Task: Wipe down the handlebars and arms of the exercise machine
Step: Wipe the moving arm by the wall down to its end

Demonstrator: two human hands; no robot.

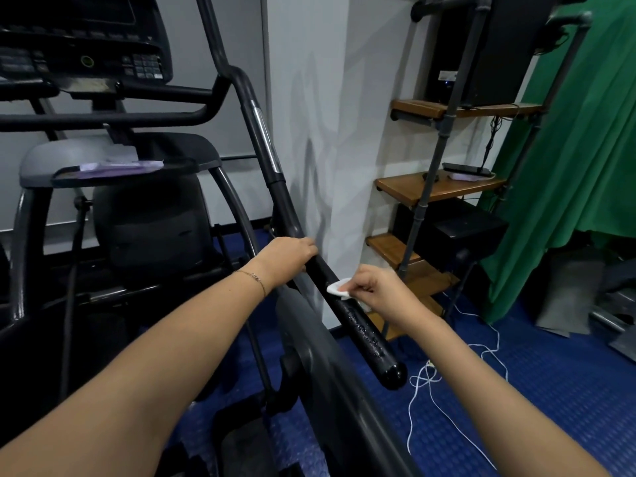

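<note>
Nearest to us, the black handlebar (370, 342) of the exercise machine runs from its rounded end at lower centre up and away to the left; drops of liquid bead on the stretch closest to us. Our right hand (377, 290) reaches in from the right with curled fingers, thumb and forefinger pinching a small white wipe (336, 288) that lies pressed on top of the bar; the other fingers are tucked under the palm and we cannot tell how they lie. Just beyond it on the same bar, our left hand (287, 254) wraps over the tube from the left, fingers close together and curled round it; their tips are hidden on the far side. A thin bracelet (255, 277) sits on the left wrist.

Farther on, a shallow tray (103, 180) on the machine holds a flat purple packet (117, 166); what lies pale upon it we cannot make out. Above, the dark console (86, 46) is cut off by the top edge. To the right, a pipe-framed shelf (437, 189) carries a dark flat device (466, 169) on its middle board and a black box (461, 228) below; a larger black box (488, 46) on top is cut off. A white cable (428, 368) loops over the blue floor (550, 390); a green curtain (568, 149) hangs at far right.
</note>
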